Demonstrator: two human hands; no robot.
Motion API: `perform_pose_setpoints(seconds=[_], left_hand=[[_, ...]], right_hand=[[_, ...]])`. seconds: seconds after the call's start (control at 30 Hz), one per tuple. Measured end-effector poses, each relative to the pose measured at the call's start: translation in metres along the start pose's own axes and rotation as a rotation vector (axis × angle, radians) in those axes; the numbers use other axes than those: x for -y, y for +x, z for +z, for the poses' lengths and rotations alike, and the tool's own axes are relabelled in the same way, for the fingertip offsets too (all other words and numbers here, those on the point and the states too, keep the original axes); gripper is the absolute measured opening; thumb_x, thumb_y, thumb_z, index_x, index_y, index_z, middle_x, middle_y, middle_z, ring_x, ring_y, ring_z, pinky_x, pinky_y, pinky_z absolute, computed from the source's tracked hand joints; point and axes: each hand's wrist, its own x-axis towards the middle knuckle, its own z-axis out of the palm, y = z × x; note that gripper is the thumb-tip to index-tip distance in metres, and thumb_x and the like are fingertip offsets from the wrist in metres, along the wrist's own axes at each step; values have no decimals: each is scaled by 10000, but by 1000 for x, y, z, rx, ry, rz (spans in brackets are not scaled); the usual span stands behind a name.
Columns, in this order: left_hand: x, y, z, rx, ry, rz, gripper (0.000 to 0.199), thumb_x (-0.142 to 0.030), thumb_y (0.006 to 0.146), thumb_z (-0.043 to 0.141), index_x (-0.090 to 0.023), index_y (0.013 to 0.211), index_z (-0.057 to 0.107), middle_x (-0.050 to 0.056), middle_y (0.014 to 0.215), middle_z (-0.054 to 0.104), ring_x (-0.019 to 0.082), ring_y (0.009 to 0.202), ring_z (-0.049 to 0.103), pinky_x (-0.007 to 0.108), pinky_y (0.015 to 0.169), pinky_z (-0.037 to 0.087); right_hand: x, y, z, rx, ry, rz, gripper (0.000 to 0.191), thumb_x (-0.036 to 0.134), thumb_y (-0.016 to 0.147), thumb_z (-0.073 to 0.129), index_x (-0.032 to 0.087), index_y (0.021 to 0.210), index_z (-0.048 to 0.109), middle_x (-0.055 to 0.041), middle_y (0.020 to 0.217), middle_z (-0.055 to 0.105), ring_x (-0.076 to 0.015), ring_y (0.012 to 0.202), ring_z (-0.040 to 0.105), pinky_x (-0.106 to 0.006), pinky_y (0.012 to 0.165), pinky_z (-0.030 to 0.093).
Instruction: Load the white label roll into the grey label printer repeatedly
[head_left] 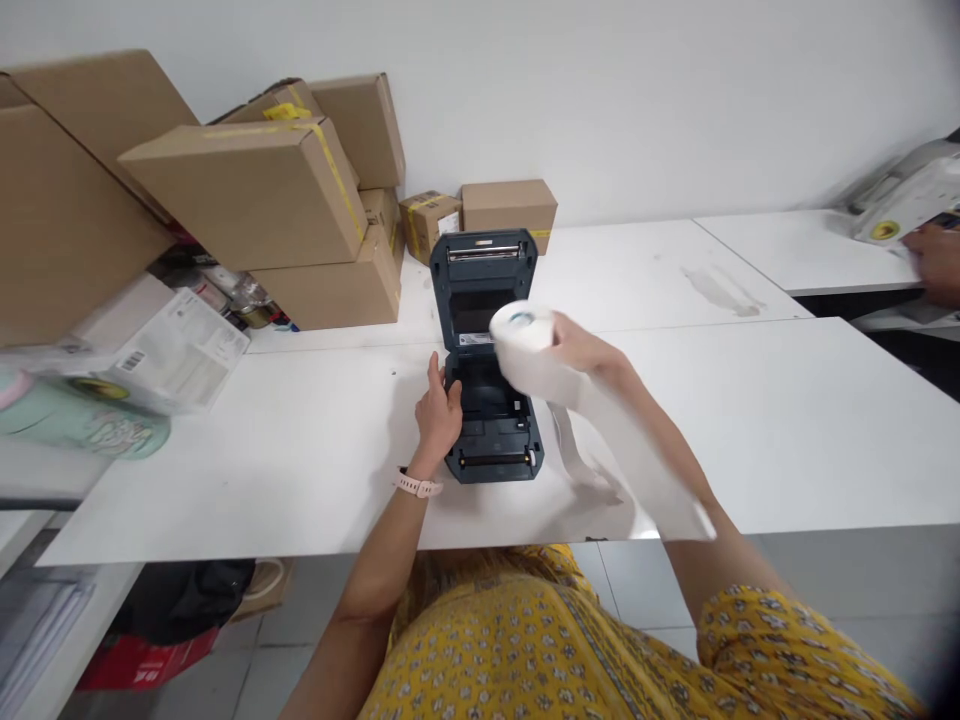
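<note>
A dark label printer (491, 440) stands on the white table with its lid (484, 270) tipped up and back. My left hand (439, 410) rests against the printer's left side, fingers apart and thumb near its rim. Above the printer's right side, my right hand (581, 348) grips a white label roll (521, 345). A long loose strip (652, 465) trails from the roll down to the table's front edge, slightly blurred. The printer's inner bay shows dark, with a roller near the front.
Cardboard boxes (247, 195) are stacked at the back left, with smaller cartons (510, 205) by the wall. A green bottle (112, 425) lies at the left beside a white box (169, 350). Another person's hand (937, 262) appears at far right. The white table (757, 430) ends near my body.
</note>
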Motion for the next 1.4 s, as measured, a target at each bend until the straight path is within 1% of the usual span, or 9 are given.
perform_pose_setpoints(seconds=[0.2,0.5,0.63,0.73,0.87,1.07,1.2,1.3,1.4], left_hand=[[-2,1,0,41,-131,-81,682,-317,1032,444,-213,1669,222,162,1605,543,345,1446,567,539,1159,454],[2,1,1,39,-199,-93,662,-368,1034,470,-205,1650,289,164,1619,524,335,1461,553,514,1197,436],[4,2,2,41,-211,-80,631,-374,1029,479,-179,1617,361,174,1629,508,355,1473,535,533,1206,426],[4,3,3,38,-207,-67,600,-380,1026,481,-199,1593,408,155,1614,532,368,1464,540,562,1199,427],[6,3,4,22,-230,-38,573,-420,1024,499,-244,1567,451,131,1602,551,357,1460,546,549,1199,432],[8,3,2,5,-181,1,567,-437,1026,498,-231,1553,467,148,1575,573,338,1436,564,531,1184,449],[-8,-2,-6,-102,101,272,437,-350,1046,417,-142,1354,646,189,1428,667,327,1353,590,511,1145,472],[-31,-14,-11,109,322,492,407,-399,1064,416,-170,1134,745,142,1162,778,296,1155,678,505,1132,479],[-48,-34,-14,303,527,603,568,-561,1049,435,-117,1295,689,183,1329,729,346,1310,622,611,1276,285]], right_hand=[[33,34,27,466,-96,143,728,548,697,867,229,1316,655,-111,1274,741,-345,1157,706,-442,951,565],[28,37,65,630,-285,230,759,690,875,681,144,1396,606,-219,1311,716,-430,1161,703,-494,939,541],[35,28,46,432,-54,91,604,638,925,664,198,1340,667,-156,1329,735,-346,1149,725,-442,932,563],[43,33,14,-93,169,2,442,632,1003,555,254,1126,748,-63,1112,792,-248,1002,744,-404,897,582],[38,62,-21,-715,41,48,537,685,1054,342,373,1421,578,-42,1406,678,-254,1376,568,-466,1177,455],[21,87,-22,-583,51,91,691,756,1033,219,292,1337,631,-79,1384,686,-249,1349,607,-452,1179,467],[32,69,-11,-630,20,62,638,710,1055,212,304,1306,635,-74,1347,687,-254,1314,614,-479,1186,462],[42,57,-8,-626,10,71,626,692,1061,200,313,1317,627,-72,1383,668,-257,1362,579,-493,1221,435],[47,51,-8,-613,4,73,627,689,1062,198,311,1327,623,-72,1410,657,-255,1394,557,-500,1238,422]])
